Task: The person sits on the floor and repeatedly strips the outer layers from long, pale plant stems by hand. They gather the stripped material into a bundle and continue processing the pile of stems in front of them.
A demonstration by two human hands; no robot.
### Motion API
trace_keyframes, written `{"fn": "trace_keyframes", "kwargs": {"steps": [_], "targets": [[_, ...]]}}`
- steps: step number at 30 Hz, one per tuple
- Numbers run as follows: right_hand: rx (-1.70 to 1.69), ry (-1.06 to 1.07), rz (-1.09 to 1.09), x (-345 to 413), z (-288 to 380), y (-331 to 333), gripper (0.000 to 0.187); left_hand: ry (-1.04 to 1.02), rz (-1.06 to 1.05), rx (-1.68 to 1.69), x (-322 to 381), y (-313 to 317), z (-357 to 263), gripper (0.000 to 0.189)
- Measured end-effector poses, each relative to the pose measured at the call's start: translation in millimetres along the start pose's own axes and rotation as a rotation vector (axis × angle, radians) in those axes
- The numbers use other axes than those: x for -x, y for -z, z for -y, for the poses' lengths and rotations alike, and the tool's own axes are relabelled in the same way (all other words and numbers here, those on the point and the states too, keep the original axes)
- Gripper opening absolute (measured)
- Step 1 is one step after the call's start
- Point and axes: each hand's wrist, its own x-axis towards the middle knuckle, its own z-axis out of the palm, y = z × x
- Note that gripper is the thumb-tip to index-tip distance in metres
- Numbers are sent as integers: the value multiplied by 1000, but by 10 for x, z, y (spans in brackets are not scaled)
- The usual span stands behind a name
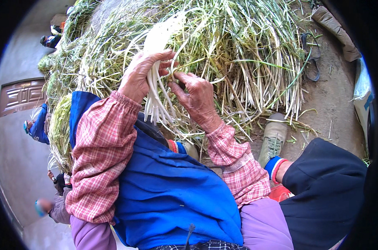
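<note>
My left hand (140,73) grips a small bunch of white stalks (156,107), long and slender like chives or young garlic. Their pale ends hang below the palm, and the upper part is washed out by glare. Close beside it, my right hand (196,95) pinches a single thin stalk (172,70) between thumb and forefinger. Both hands are above a large heap of cut green-and-white stalks (236,62), some of them yellowed and tangled. A blue apron (173,187) covers my lap.
My shoe (274,137) rests on the floor at the heap's near edge. A dark strap (314,62) and a brown cloth (336,32) lie to the right, near a white sack (362,90). Other people (39,125) sit along the left, where a brown door (21,97) shows.
</note>
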Motion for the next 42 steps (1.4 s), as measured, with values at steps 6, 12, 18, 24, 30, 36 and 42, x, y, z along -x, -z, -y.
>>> {"fn": "trace_keyframes", "kwargs": {"steps": [6,12,18,24,30,36,42], "targets": [[5,100,117,-27,-132,-40,33,-13,3,2,21,-58,-30,23],[-303,-316,-17,-207,-459,121,71,-91,-41,11,60,-53,-75,23],[-877,-452,174,-134,-258,52,49,-35,-5,39,38,-44,-62,23],[-973,-453,147,-136,-63,-107,31,57,3,100,69,-61,-17,23],[-1504,-692,86,-26,-82,-211,25,32,-43,11,109,-152,-48,24],[-1544,-809,175,54,-218,-299,27,-73,-124,-12,178,-224,-44,18],[-1299,-788,235,80,-282,-288,29,-216,-43,-196,195,-236,-47,18]]}}
